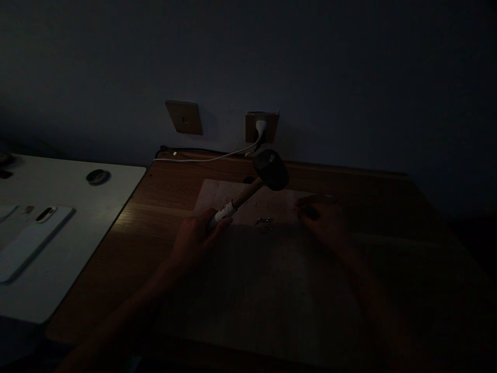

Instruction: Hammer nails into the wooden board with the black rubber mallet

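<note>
The scene is very dark. My left hand (194, 241) is closed round the wooden handle of a mallet (267, 171) whose black head is raised above a pale board (248, 204) on the wooden desk (163, 207). A small metal piece (264, 221) lies on the board below the mallet head. My right hand (324, 217) rests on the board to the right of that piece, fingers curled over something dark that I cannot make out.
A white table (70, 207) adjoins the desk on the left, with a white phone (34, 230) and a dark round object (98, 176) on it. A white cable (209, 157) runs to a wall socket (261, 127). A second wall plate (184, 117) sits to its left.
</note>
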The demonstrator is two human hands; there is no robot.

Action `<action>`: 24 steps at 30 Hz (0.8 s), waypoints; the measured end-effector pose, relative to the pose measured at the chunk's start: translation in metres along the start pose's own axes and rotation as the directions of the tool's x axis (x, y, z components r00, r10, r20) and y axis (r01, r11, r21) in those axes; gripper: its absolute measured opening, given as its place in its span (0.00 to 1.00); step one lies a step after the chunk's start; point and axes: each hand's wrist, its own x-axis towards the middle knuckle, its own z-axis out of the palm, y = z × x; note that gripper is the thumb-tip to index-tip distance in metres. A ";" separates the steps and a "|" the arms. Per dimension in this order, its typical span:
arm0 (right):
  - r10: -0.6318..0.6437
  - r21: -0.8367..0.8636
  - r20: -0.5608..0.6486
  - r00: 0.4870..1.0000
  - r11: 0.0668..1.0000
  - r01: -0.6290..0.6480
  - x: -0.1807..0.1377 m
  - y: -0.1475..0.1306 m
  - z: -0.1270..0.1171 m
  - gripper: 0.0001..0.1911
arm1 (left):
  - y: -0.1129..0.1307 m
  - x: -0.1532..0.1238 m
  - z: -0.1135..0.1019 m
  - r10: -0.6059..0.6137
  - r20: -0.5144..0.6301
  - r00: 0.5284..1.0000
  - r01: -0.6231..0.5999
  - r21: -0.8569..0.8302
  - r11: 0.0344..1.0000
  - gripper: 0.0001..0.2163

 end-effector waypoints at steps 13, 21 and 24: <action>-0.143 -0.019 -0.062 0.988 0.990 0.142 -0.003 0.006 0.005 0.09 | -0.002 0.001 0.002 0.002 0.001 1.000 -0.002 0.031 1.000 0.22; -0.131 0.042 -0.075 0.989 0.990 0.135 -0.003 0.006 0.010 0.10 | -0.002 0.003 0.001 -0.001 0.031 1.000 -0.001 0.056 0.998 0.22; -0.129 0.072 -0.078 0.989 0.988 0.135 -0.003 0.006 0.012 0.11 | 0.000 0.003 0.000 0.003 0.055 0.998 -0.006 0.060 0.998 0.23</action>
